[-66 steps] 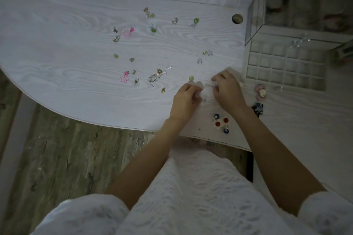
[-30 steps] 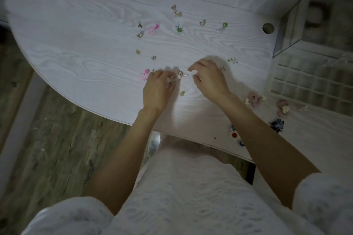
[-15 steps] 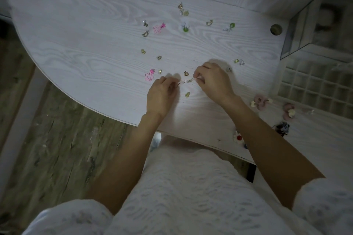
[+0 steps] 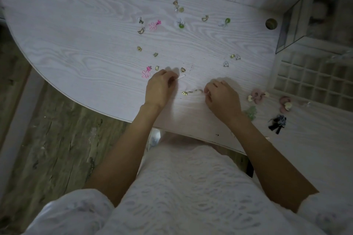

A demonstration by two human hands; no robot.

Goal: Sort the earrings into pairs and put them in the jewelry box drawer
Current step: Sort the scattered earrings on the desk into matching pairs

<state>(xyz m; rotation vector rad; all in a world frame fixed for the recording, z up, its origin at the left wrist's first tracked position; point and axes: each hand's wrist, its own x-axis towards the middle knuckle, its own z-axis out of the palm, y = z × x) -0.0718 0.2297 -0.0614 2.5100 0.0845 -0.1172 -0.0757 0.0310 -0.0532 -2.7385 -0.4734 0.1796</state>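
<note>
A: What has changed in the last half second?

B: The hands have parted. Before, both met over 1 long dangling earring near the gold stud (image 4: 183, 69). Now the left hand (image 4: 159, 87) sits just below-left of that stud, its fingers curled round something pale and thin (image 4: 181, 77) that pokes out toward the stud. I cannot tell what that piece is.

A: And the right hand?

B: The right hand (image 4: 222, 97) has drawn back to the lower right of the stud, fingertips pinched on the end of the dangle (image 4: 193, 91), which trails blurred along the surface to a second gold stud (image 4: 184, 93).

A: So what does that mean for the sorting?

B: My guess is a tangle has been pulled apart, or 2 matching pieces split between the hands. Either way, pairing is in hand, not stowing.

A: Where is the rest?

B: Most earrings lie loose above the stud: 2 pink flowers, 1 up at (image 4: 154, 25) and 1 to the stud's left (image 4: 146, 72), so that pair is unmatched. Green drops (image 4: 227, 21) sit far above.

A: And the drawer?

B: The drawer (image 4: 313, 80) stands open well to the stud's right, its cells seeming bare, though it is dim. 2 mauve pieces (image 4: 257, 94) wait just before it. I judge the task is early.
</note>
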